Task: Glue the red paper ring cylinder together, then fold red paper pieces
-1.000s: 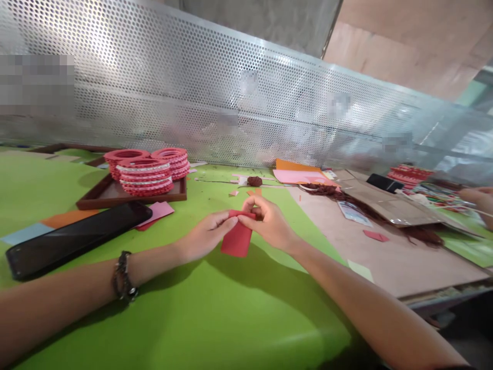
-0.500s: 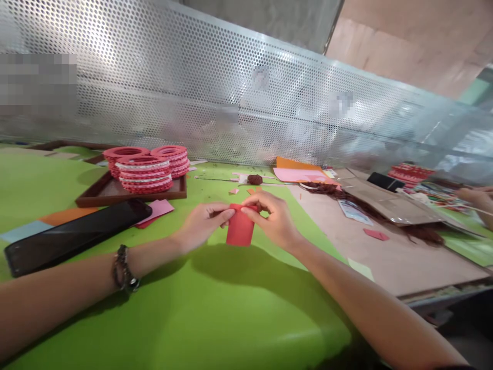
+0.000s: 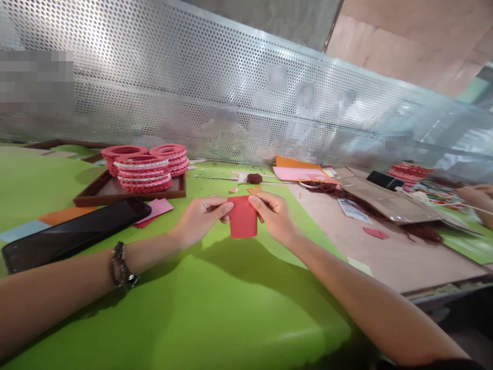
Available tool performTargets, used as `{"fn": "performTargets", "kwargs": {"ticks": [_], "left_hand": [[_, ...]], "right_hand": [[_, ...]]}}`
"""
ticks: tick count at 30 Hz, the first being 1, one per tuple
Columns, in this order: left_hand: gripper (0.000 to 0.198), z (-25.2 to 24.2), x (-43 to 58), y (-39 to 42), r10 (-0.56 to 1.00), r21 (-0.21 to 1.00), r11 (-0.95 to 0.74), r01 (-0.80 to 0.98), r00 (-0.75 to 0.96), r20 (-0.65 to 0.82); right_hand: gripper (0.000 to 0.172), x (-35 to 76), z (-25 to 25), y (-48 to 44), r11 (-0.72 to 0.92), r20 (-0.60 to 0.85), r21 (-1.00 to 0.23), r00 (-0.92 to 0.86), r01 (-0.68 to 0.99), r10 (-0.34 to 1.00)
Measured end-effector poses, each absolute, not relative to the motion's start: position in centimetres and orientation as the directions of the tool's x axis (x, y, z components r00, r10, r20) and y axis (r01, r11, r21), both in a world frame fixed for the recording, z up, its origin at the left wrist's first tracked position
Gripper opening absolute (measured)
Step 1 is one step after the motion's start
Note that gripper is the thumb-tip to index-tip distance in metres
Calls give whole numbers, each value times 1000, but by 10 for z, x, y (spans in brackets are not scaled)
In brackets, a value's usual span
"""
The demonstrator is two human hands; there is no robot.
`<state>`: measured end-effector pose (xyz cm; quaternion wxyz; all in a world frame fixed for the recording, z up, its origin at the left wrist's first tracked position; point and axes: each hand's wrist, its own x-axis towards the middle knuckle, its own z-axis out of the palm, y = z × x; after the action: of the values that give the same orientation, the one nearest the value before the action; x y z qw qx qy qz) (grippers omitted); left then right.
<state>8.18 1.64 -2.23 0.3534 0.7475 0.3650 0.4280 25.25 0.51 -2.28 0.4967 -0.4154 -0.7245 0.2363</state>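
Observation:
A small red piece of paper is held up above the green tabletop. My left hand pinches its upper left edge between thumb and fingers. On the opposite side, my right hand grips the upper right edge, thumb in front and fingers partly hidden behind the paper. A dark phone lies left of my hands, beside pink paper pieces. Beyond the red paper are small orange and pink scraps and a ball of brown yarn.
A brown tray at the left bears stacked red and white rings. Orange and pink sheets lie at the back. Right are cardboard, a red scrap and another person's hand. A perforated metal screen stands behind.
The red paper has risen slightly and turned more squarely toward me. My right hand has shifted from the top edge to the upper right side, and the hands are a little farther apart.

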Motion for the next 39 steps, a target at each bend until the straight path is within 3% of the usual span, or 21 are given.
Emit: {"fn": "performTargets", "kwargs": {"ticks": [7, 12, 15, 22, 26, 30, 33, 36, 39], "left_hand": [[29, -32, 83, 16, 852, 866, -430, 256, 434, 294], [28, -32, 83, 16, 888, 888, -386, 251, 361, 284], [29, -30, 84, 16, 898, 905, -355, 233, 355, 261], [25, -31, 84, 17, 913, 918, -351, 187, 288, 290], [26, -32, 82, 20, 905, 918, -362, 160, 295, 306], [27, -31, 81, 24, 907, 909, -385, 159, 248, 341], [29, -23, 75, 30, 882, 881, -429, 201, 303, 360], [33, -6, 55, 41, 839, 767, -489, 416, 466, 282], [30, 9, 25, 49, 833, 274, -551, 788, 498, 243]], "right_hand": [[37, 249, -29, 2, 511, 499, -771, -139, 380, 855], [38, 251, -28, 3, 424, 359, -797, -227, 430, 905], [38, 251, -28, 4, 430, 374, -766, -213, 478, 903], [37, 251, -25, 3, 369, 228, -818, -340, 441, 912], [38, 251, -23, 1, 394, 283, -783, -289, 482, 915], [39, 251, -23, 1, 402, 247, -787, -357, 469, 901], [42, 251, -23, 2, 451, 314, -771, -348, 449, 883], [42, 253, -21, 4, 458, 349, -787, -314, 414, 883], [40, 256, -20, 7, 464, 377, -792, -280, 397, 883]]}}
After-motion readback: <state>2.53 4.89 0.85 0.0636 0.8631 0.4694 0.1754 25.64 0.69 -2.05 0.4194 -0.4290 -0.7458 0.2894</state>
